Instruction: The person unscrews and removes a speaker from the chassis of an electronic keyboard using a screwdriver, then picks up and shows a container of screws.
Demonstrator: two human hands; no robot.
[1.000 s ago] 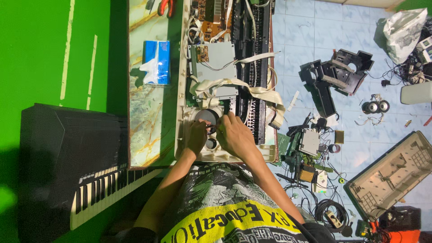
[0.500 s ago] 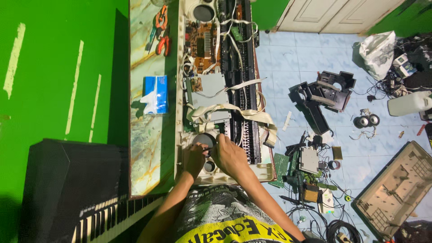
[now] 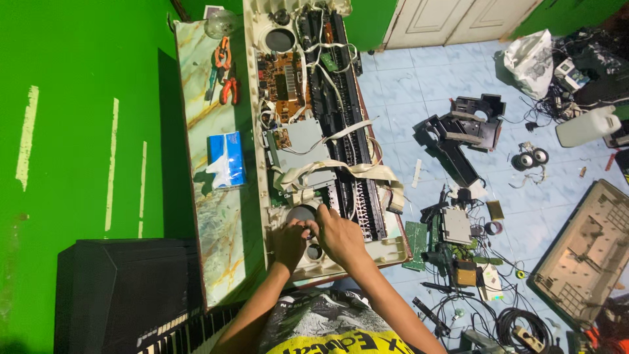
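An opened electronic keyboard [image 3: 327, 124] lies on a marble-patterned table [image 3: 219, 216], its circuit boards, ribbon cables and black key bed exposed. My left hand [image 3: 290, 240] and my right hand [image 3: 337, 236] meet over a round grey speaker [image 3: 301, 214] at the near end of the cream case. The fingers of both hands are curled together on a small part beside the speaker; what they pinch is too small to make out.
A blue tissue pack [image 3: 226, 159] and orange-handled pliers [image 3: 226, 72] lie on the table. A black keyboard [image 3: 124, 295] stands at lower left against the green wall. The tiled floor on the right is littered with black housings [image 3: 462, 134], cables, boards and a beige case shell [image 3: 583, 255].
The view has tilted up, showing more of the far end of the table and a door. Both hands stay together at the speaker, barely shifted.
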